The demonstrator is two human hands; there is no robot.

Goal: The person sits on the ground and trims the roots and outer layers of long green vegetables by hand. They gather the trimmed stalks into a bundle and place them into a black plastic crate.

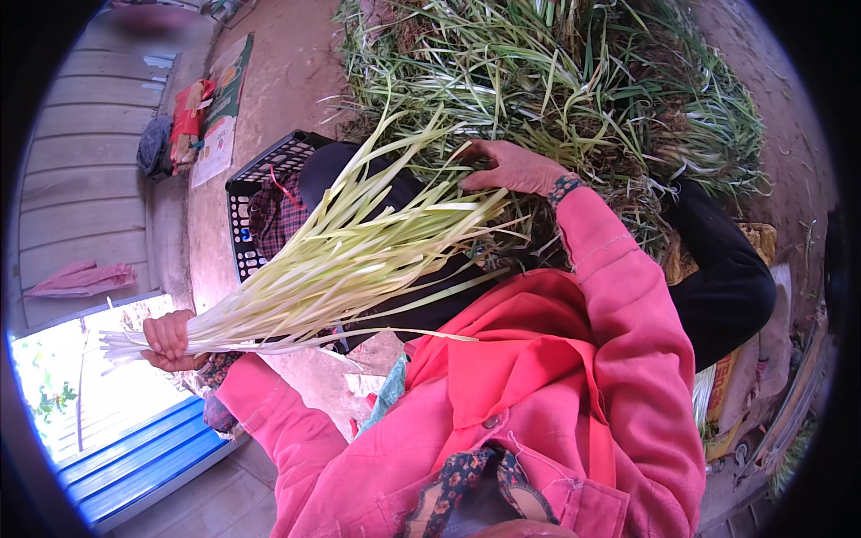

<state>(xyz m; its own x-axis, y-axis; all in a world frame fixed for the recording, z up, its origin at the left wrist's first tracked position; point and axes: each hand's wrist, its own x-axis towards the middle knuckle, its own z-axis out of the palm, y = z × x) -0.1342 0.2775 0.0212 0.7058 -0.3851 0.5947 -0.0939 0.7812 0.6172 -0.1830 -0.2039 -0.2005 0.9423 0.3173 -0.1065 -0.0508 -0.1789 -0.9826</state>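
Note:
My left hand (168, 339) is closed around the white stalk ends of a large bunch of blanched chives (336, 262), at the left of the head view. The pale yellow-green leaves fan out to the upper right, across my dark-trousered legs. Beside the leaf tips is my right hand (514, 168), its thumb and fingers curved and apart, with no clear hold on any leaf. Just beyond it rises a big heap of green leafy stalks (558, 94), tangled with brown, dry-looking matter.
A black perforated plastic crate (240, 222) with checked cloth stands by my legs. Against the left wall lie a red package (187, 121) and a dark bundle (155, 146). Pink plastic (84, 279) lies near the bright doorway. White stalks (703, 393) lie at the lower right.

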